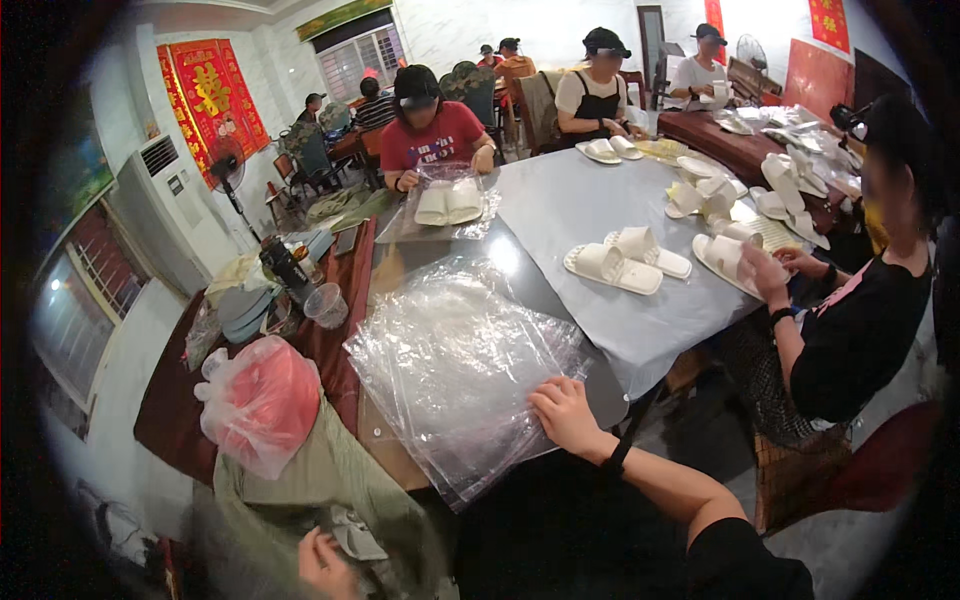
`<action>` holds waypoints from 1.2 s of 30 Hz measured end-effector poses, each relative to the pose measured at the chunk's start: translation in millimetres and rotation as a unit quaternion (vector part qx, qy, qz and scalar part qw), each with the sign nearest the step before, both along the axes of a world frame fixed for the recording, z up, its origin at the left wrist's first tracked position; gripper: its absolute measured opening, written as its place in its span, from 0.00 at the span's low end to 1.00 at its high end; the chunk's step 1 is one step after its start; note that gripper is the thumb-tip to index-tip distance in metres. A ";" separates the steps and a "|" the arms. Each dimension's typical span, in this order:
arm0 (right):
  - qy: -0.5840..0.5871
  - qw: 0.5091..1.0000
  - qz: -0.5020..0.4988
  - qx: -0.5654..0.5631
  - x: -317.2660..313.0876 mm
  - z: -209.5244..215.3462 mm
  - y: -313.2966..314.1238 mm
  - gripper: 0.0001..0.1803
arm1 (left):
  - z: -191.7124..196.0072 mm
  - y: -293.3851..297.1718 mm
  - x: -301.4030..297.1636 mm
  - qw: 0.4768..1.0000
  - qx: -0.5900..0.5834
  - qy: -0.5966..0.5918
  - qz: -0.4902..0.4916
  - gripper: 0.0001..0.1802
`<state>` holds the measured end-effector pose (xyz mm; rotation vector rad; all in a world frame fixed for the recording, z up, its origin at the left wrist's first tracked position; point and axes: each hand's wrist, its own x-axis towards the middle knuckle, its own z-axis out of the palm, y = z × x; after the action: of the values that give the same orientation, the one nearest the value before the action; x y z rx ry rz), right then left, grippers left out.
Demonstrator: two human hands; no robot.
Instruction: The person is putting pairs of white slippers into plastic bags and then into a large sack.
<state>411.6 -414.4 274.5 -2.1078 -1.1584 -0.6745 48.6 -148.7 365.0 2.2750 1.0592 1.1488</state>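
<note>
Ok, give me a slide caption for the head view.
Right hand on clear plastic bags, left hand lowered near a green sack, cream slippers beyond on a grey sheet.

Clear plastic bags, layered, glossy, creased; olive-green sack lower left.
Bags lie roughly flat, askew, near corner hanging past the table edge. Sack slumped in loose folds beside the table; pale piece at it, blurred, kind unclear.

left hand cut off below, green sack interior mostly hidden
</note>
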 end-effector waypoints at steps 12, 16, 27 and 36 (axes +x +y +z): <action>-0.038 0.998 -0.015 0.048 16.6 25.4 -38.6 0.14 | -12.5 -50.2 181.8 0.838 0.165 0.128 -0.505 0.25; 0.058 0.998 0.026 0.022 37.8 18.7 -64.6 0.14 | -30.7 -53.6 222.6 0.796 0.192 0.231 -0.526 0.27; 0.096 0.970 -0.223 -0.012 197.1 44.4 -127.2 0.30 | -48.1 -42.7 234.5 0.813 0.162 0.182 -0.528 0.29; 0.158 0.915 -0.281 -0.243 228.4 54.1 -124.8 0.29 | -54.5 -51.9 233.1 0.839 0.151 0.132 -0.506 0.27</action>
<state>640.0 -539.2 328.6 -2.8894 -0.5644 -0.2659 281.7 -200.6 310.5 2.6709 -0.3658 0.5514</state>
